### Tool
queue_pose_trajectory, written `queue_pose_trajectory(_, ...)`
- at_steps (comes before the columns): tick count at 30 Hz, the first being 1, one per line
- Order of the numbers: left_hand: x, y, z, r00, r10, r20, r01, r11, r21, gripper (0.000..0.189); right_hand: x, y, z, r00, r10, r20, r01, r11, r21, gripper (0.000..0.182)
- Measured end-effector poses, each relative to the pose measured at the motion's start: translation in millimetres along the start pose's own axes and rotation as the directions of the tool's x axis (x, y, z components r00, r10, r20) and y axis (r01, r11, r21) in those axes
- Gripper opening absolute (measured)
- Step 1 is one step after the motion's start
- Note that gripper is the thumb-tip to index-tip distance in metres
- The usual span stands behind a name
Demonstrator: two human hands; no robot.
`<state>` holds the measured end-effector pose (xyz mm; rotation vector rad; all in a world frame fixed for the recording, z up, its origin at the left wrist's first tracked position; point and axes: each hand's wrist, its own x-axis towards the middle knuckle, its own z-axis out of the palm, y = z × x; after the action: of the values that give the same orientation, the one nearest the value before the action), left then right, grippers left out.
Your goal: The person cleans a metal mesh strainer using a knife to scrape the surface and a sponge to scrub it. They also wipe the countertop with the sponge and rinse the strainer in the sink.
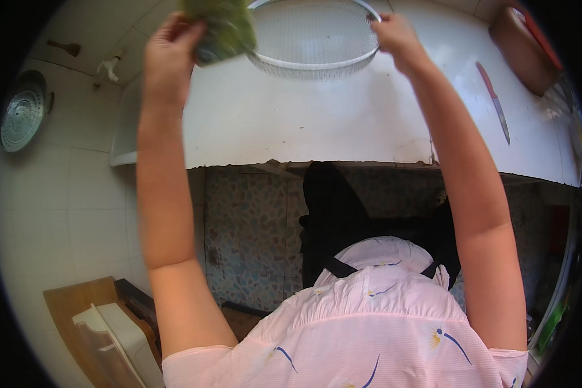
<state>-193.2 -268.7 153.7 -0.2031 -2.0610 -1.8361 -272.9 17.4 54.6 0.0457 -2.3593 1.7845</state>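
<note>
My left hand (pixel 172 53) grips a flat green piece (pixel 225 31) that looks like a pack or a scouring pad; blur keeps its kind unclear. It is raised beside the left rim of a round wire mesh basket or sieve (pixel 315 65) with a pale rim. On the basket's right rim, my right hand (pixel 395 39) has its fingers closed. The basket looks empty, and its far edge is cut off by the top of the view. White countertop (pixel 300 116) lies beneath the basket and my forearms.
A knife (pixel 494 99) with a reddish handle lies on the right of the counter, near a brown basin (pixel 524 53). A tap (pixel 109 68), a wooden spatula (pixel 65 47) and a perforated metal plate (pixel 24 116) are at the left wall. The counter's front edge is chipped.
</note>
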Motion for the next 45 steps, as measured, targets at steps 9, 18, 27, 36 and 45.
queue_pose_trajectory(9, 11.5, 33.8, -32.4, 0.988, 0.016, -0.152, -0.058, 0.96, -0.275, 0.022, 9.7, -13.3, -7.1, 0.993, -0.019, 0.119, 0.002, 0.99, 0.138, 0.027)
queue_pose_trajectory(18, -3.3, -24.1, 32.1, 0.961, 0.111, 0.254, -0.257, 0.704, 0.663, 0.022, -37.2, 12.9, 25.4, 0.999, -0.015, 0.043, 0.019, 0.995, -0.093, 0.028)
queue_pose_trajectory(27, 13.3, -117.9, 100.7, 0.955, -0.108, 0.275, -0.195, 0.468, 0.862, 0.025, -48.7, 12.3, 32.6, 0.993, -0.054, 0.105, 0.078, 0.967, -0.241, 0.024)
queue_pose_trajectory(36, -20.4, -53.9, 60.5, 0.227, -0.546, 0.806, -0.246, 0.769, 0.59, 0.019, -45.6, 19.7, 25.6, 0.978, -0.194, 0.073, 0.207, 0.895, -0.395, 0.023)
queue_pose_trajectory(45, -2.0, -76.7, 101.9, 0.718, 0.073, 0.693, -0.561, 0.65, 0.512, 0.019, -41.4, 6.4, 28.9, 0.969, -0.125, 0.213, 0.223, 0.815, -0.535, 0.025)
